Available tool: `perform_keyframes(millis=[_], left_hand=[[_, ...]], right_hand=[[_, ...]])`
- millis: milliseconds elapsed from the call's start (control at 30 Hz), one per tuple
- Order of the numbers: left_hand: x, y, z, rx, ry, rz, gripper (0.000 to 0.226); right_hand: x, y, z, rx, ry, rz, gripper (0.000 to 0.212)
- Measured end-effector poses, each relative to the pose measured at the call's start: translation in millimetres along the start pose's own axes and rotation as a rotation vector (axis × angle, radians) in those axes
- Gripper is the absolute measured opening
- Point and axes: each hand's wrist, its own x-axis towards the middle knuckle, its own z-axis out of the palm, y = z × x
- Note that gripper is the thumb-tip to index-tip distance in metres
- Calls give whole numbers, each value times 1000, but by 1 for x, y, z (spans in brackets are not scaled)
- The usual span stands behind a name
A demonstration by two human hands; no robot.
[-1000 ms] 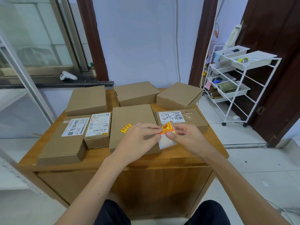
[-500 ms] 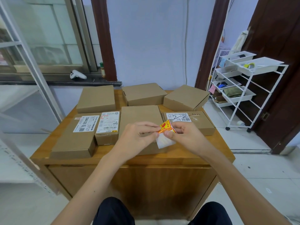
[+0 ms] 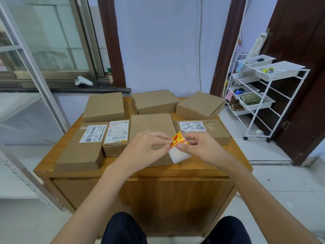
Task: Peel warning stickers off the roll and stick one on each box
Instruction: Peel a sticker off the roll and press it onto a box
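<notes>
The sticker [image 3: 178, 139] now curls further off its white backing [image 3: 178, 155] than a second ago, nearly free. Left hand [image 3: 147, 147] pinches its edge; right hand [image 3: 198, 145] grips the backing, above the middle box [image 3: 151, 124], table's [image 3: 52, 166] six o'clock.

Head view, forward-down, near hands [image 3: 175, 148]

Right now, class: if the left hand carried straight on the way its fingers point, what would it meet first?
The yellow warning sticker it already pinches, then at once the right hand facing it. Depth is uncertain.
</notes>
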Motion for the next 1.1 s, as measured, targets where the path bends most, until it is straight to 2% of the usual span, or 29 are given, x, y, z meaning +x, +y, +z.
perform_keyframes(millis=[133,267,433,600,800,933,1100], left_hand=[[3,3,-4,117,-41,87,32],[4,7,-4,169,-50,93,34],[5,10,-4,102,-68,64,27],[8,12,-3,-30,-89,-29,18],[8,9,-1,-117,-100,-19,13],[7,10,-1,-98,-99,21,12],[7,8,1,46,-101,94,21]], right_hand=[[-3,0,-5,24,-5,26,12],[-5,-1,-9,32,12,13,14],[-8,-4,-12,-2,13,-1,12],[-10,-4,-15,-39,13,-4,22],[-11,-4,-15,-66,5,0,25],[-11,-3,-15,-62,12,-14,24],[-11,-1,-17,-24,8,-15,22]])
